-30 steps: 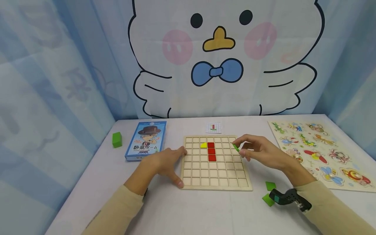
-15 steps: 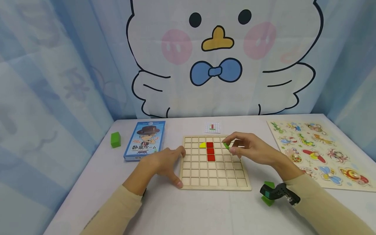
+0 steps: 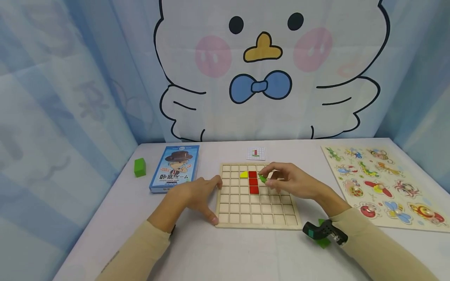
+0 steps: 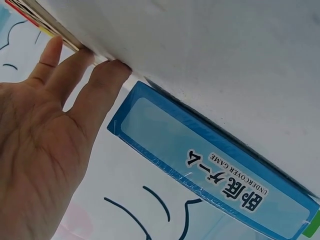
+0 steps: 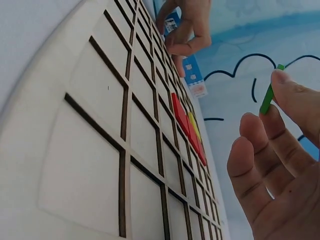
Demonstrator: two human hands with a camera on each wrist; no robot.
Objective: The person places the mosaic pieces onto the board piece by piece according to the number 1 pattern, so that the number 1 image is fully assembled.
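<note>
**Mia:** What is the right hand (image 3: 295, 182) doing?

**Ben:** It pinches a small green piece (image 3: 262, 178) between the thumb and a fingertip. In the right wrist view the piece (image 5: 270, 90) looks thin and flat, and it stands on its edge in the fingers (image 5: 295, 102).

**Mia:** Where is the green piece?

**Ben:** It is up in the air, just above the wooden grid board (image 3: 258, 212). It is right beside the red squares (image 3: 253, 181), on their right side. I cannot tell if it touches the board.

**Mia:** What is already on the board?

**Ben:** Three red squares in a line going down. A yellow piece (image 3: 243, 174) sits just left of the top red one.

**Mia:** And the left hand (image 3: 197, 195)?

**Ben:** It is flat and spread out. The fingers are straight and rest against the left edge of the board. It holds nothing.

**Mia:** What else is on the table (image 3: 225, 253)?

**Ben:** A blue game box (image 3: 174, 168) lies just left of the board, near the left hand. A green block (image 3: 140, 167) stands further left. A little picture card (image 3: 255, 153) lies behind the board. A big animal puzzle (image 3: 383, 183) lies far to the right. Another green piece (image 3: 321, 240) lies under the right wrist, partly hidden.
</note>
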